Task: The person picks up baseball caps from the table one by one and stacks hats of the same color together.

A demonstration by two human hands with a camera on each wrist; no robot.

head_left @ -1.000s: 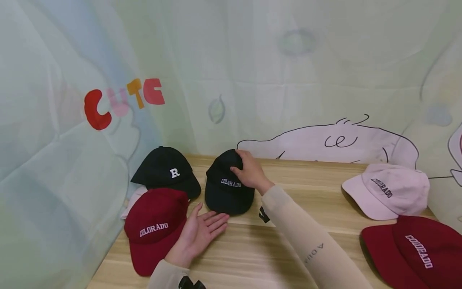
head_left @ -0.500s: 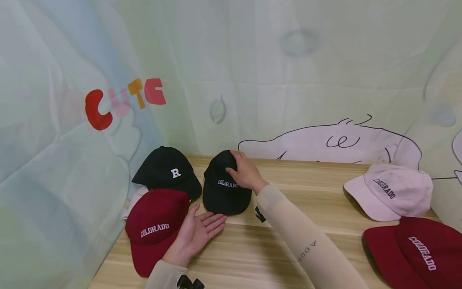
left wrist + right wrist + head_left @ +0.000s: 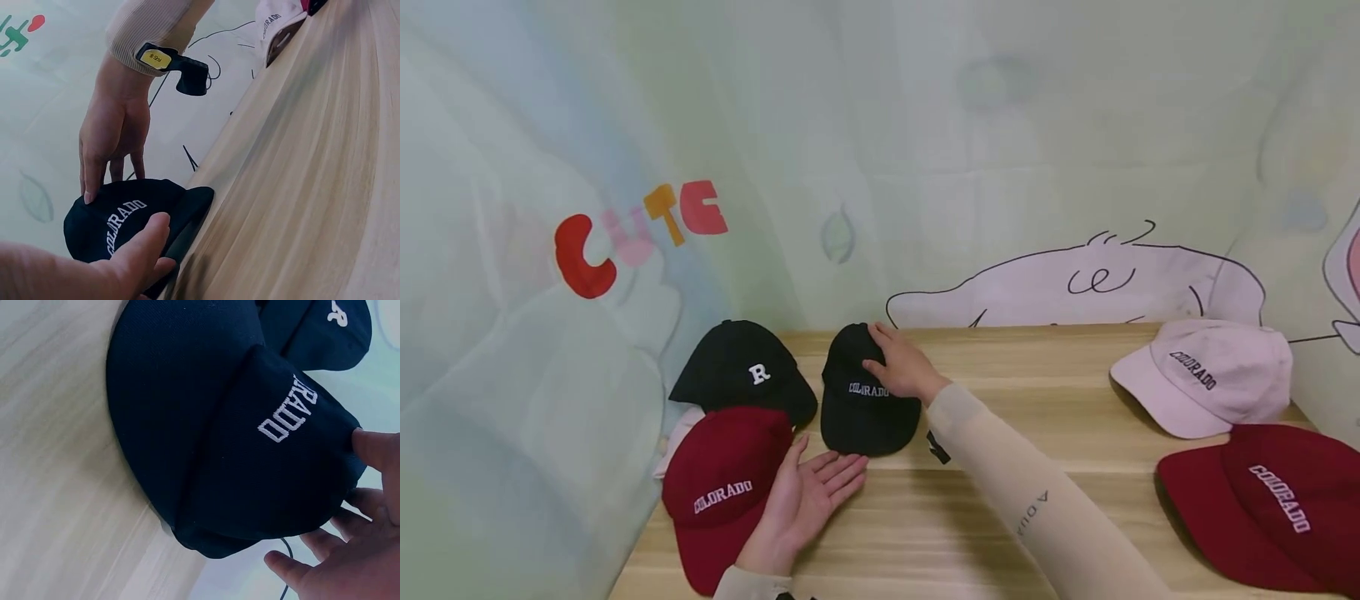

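A black baseball cap (image 3: 867, 427) lettered COLORADO stands at the back of the table, its brim toward me. My right hand (image 3: 904, 365) holds its crown, thumb on the front and fingers around the right side; the right wrist view shows the thumb (image 3: 374, 449) against the crown. Palm up, my left hand (image 3: 805, 500) has straight fingers at the brim's front edge; whether they touch it I cannot tell. Left of these are a black cap (image 3: 737, 367) with an R and a dark red COLORADO cap (image 3: 722, 492), which my left wrist partly covers.
On the right lie a pale pink cap (image 3: 1225, 379) and another dark red cap (image 3: 1277, 508), close together. A pale cap (image 3: 677, 437) peeks out behind the left red one. A printed curtain (image 3: 865, 150) hangs around the wooden table (image 3: 1000, 467).
The black COLORADO cap has shifted slightly left with my right hand on its crown. My left hand stays palm up by the brim. The head view has tilted a little.
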